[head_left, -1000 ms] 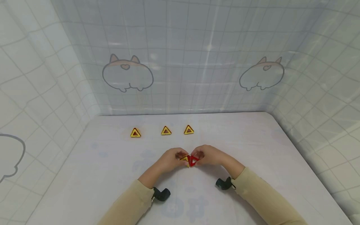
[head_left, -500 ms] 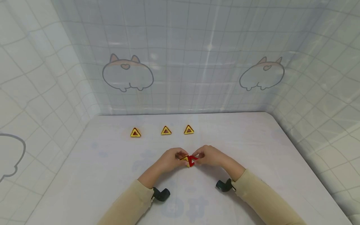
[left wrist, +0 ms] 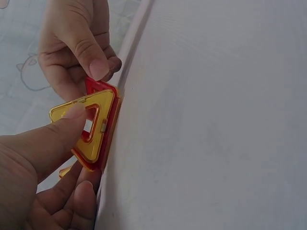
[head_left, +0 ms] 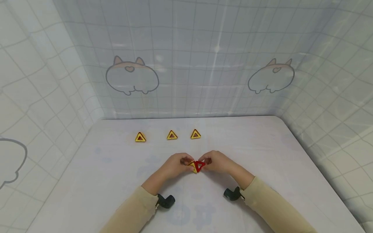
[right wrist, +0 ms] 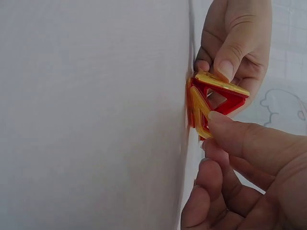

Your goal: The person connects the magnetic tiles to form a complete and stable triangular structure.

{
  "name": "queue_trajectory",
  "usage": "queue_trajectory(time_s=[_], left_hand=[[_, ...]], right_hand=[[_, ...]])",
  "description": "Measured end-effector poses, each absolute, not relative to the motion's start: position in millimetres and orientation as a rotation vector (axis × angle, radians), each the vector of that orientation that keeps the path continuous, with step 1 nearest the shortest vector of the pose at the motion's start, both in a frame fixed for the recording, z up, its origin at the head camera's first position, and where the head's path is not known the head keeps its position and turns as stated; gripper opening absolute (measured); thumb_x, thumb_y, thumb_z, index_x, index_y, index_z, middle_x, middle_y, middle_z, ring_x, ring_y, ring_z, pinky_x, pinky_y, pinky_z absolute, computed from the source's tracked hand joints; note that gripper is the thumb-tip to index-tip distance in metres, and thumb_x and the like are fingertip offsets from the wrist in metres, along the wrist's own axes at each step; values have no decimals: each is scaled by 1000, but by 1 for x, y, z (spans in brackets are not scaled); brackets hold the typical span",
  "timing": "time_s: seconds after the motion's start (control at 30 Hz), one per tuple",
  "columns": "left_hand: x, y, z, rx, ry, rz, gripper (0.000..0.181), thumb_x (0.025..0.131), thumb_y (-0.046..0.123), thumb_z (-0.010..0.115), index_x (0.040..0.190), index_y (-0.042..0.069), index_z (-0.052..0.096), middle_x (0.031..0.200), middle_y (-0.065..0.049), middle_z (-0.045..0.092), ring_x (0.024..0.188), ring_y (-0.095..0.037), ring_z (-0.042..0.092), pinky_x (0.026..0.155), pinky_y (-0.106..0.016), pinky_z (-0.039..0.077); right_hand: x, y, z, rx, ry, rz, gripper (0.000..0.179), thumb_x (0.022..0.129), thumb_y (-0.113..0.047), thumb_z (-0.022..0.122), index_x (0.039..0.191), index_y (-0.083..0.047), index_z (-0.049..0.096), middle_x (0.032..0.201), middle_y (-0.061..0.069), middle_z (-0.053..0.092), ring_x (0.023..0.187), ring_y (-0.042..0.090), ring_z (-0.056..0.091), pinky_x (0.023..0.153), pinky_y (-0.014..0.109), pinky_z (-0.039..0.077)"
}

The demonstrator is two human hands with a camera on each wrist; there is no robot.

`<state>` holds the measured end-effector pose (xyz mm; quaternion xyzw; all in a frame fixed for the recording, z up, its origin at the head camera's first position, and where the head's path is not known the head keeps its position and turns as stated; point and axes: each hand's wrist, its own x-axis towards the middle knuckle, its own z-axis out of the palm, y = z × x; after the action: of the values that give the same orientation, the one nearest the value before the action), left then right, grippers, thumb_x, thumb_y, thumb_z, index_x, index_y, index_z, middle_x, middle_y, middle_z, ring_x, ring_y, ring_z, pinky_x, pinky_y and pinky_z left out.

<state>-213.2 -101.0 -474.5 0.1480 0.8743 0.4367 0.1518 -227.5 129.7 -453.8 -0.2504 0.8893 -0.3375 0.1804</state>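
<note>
Both hands meet over the middle of the white table. My left hand pinches a yellow triangular magnetic tile, its thumb flat on the tile's face and partly over the cut-out centre. Red tile edges show close behind the yellow one. At the right of this piece, my right hand pinches a triangular tile that looks red from above. In the right wrist view, yellow and red tile frames stand at angles to one another between the two thumbs. Fingers hide part of the tiles.
Toward the back of the table, three yellow-and-red triangular pieces lie in a row: one at left, one in the middle, one at right. Grid-patterned curtains with cartoon outlines surround the table. Dark wrist cameras stick out from both sleeves.
The red tile at my right fingertips has turned slightly and shows its triangle more fully than half a second ago. Both hands stay almost in place; the three back pieces have not moved.
</note>
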Motion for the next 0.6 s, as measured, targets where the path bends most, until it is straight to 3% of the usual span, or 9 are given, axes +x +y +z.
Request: queue_trajectory(time_s=[0.6], left_hand=[[-214, -109, -476, 486, 2478, 1283, 26, 87, 20, 79, 112, 16, 75, 96, 8, 69, 87, -10, 62, 84, -36, 51]], right_hand=[[-225, 121, -450, -726, 2553, -1005, 23, 87, -10, 78, 108, -4, 74, 85, -5, 70, 76, 8, 61, 68, 25, 51]])
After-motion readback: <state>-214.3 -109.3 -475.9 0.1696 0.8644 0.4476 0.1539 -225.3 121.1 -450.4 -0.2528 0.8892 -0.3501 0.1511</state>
